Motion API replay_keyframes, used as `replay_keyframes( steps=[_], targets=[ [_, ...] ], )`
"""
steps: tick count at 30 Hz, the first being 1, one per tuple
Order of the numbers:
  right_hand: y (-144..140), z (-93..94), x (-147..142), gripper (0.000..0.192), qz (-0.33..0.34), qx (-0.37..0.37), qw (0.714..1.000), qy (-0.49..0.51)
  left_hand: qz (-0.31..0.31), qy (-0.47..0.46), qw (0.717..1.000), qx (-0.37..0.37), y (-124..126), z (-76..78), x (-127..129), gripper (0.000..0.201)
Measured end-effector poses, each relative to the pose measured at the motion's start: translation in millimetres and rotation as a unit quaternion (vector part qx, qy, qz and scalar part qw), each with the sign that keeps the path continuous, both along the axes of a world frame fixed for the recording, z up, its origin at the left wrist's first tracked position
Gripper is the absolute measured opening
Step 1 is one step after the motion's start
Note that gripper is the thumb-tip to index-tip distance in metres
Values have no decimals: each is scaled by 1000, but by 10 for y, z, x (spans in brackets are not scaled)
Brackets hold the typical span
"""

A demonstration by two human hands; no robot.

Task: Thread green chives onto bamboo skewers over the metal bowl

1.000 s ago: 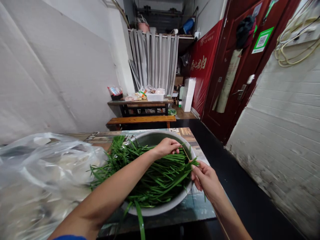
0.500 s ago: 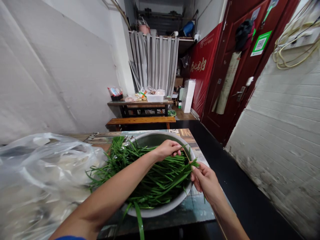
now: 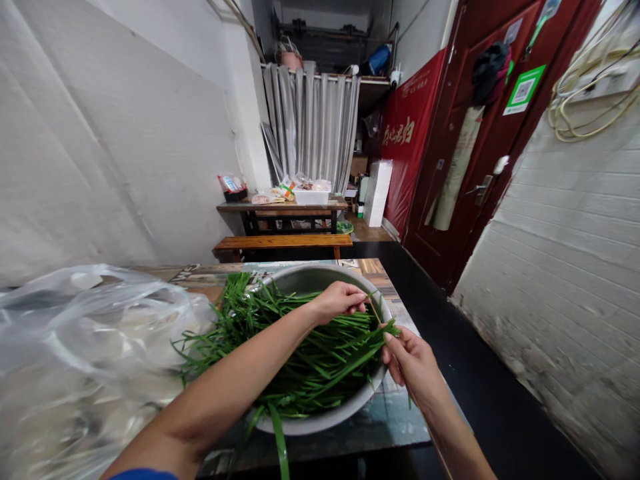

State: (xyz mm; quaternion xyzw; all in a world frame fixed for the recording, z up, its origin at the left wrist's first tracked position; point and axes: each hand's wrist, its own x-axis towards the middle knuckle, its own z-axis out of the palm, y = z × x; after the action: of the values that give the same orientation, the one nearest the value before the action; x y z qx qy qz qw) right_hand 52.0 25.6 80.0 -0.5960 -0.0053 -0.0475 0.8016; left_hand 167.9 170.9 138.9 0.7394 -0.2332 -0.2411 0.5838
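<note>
A large metal basin [image 3: 320,427] is heaped with long green garlic chives [image 3: 310,373], some spilling over its left and front rim. My left hand [image 3: 343,299] is over the far right of the basin, its fingertips pinched at the upper end of a thin bamboo skewer [image 3: 375,312], with a bit of green leaf beside them. By the basin's right rim, my right hand [image 3: 411,357] is closed on the ends of a few chives. The skewer appears to run past these fingers and down along the right forearm. My palms' inner sides are hidden.
The basin stands on a wood-patterned table [image 3: 407,417]. Clear plastic bags [image 3: 100,360] with pale contents lie on the left. Beyond are a wooden bench [image 3: 285,243] and another table with a white box [image 3: 313,196]. A red door [image 3: 465,147] is at right.
The view has shifted very slightly. Both hands stay nearly where they were, still gripping the skewer and the chives.
</note>
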Motion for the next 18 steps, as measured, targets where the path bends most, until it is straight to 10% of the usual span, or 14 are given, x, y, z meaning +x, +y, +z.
replay_keyframes(
  steps=[18],
  targets=[
    [3,-23,2,24,5,11,1000,-10,3,19,1000,-19,-6,-24,-11,38]
  ],
)
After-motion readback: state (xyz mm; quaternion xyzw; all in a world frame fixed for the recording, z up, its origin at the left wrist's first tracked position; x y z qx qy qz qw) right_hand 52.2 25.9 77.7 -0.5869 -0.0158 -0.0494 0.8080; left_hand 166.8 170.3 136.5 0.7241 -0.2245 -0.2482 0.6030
